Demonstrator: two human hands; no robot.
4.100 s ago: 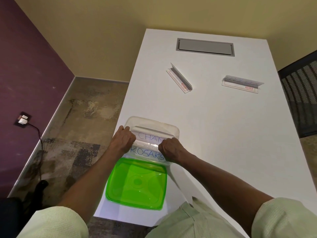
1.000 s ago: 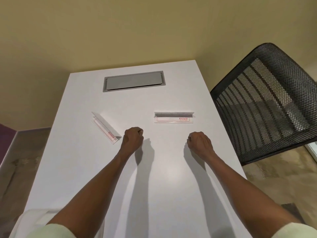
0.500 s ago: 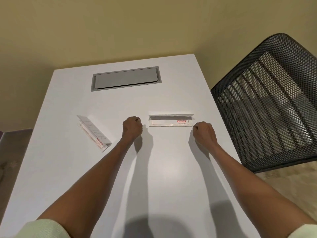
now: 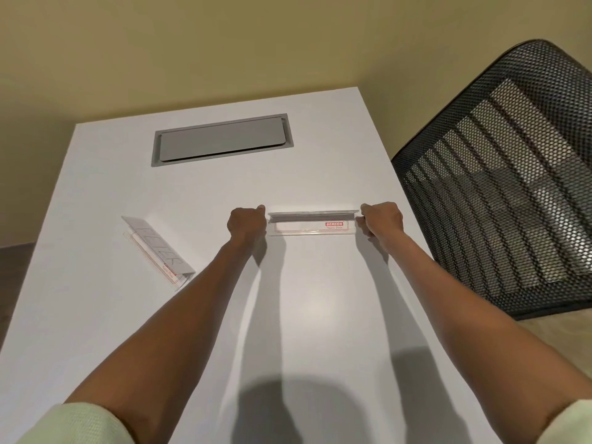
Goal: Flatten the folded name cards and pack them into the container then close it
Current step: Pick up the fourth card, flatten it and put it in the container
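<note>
A folded clear name card [image 4: 312, 224] with a red label lies on the white table [image 4: 307, 315], its fold standing up along the far side. My left hand [image 4: 246, 222] is closed at the card's left end, thumb touching the top corner. My right hand [image 4: 381, 217] is closed at its right end, fingers pinching the edge. A second folded name card [image 4: 158, 249] with faint handwriting lies tilted to the left, untouched. The container and its lid are out of view.
A grey cable hatch [image 4: 221, 137] is set into the table's far end. A black mesh chair [image 4: 499, 174] stands close to the table's right edge. The wall is just behind the table.
My view swung from the container to the far end of the table. Both hands reached forward and closed on the two ends of the right-hand name card.
</note>
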